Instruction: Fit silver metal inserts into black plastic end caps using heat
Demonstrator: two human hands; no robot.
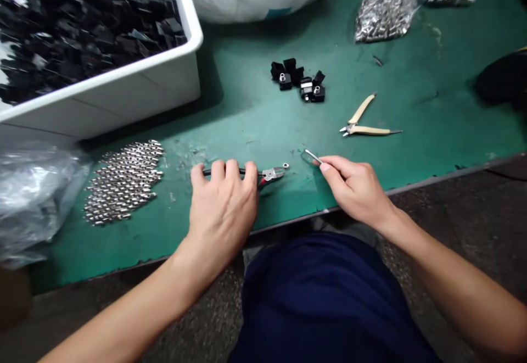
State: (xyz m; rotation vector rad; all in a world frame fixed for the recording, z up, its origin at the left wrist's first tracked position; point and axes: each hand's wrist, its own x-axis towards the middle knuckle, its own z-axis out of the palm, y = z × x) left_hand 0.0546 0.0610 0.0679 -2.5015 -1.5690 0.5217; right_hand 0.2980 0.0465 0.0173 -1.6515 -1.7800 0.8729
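Observation:
My left hand (224, 204) is closed around the dark handles of a pair of pliers (272, 174), whose metal jaws point right just above the table. At the jaw tips is a small metal ring-like part (285, 166); whether the jaws grip it I cannot tell. My right hand (349, 184) pinches a thin metal rod-like tool (313, 156), its tip pointing up and left, apart from the pliers. Left of my left hand, many short silver metal fittings (123, 182) lie side by side in a flat block.
A white bin (144, 85) of black plastic pieces stands at the back left. Several black parts (298, 80) and cream-handled cutters (370, 130) lie beyond my hands. Bags of metal fittings (385, 17) sit at the back right, a clear plastic bag (37, 198) at the left.

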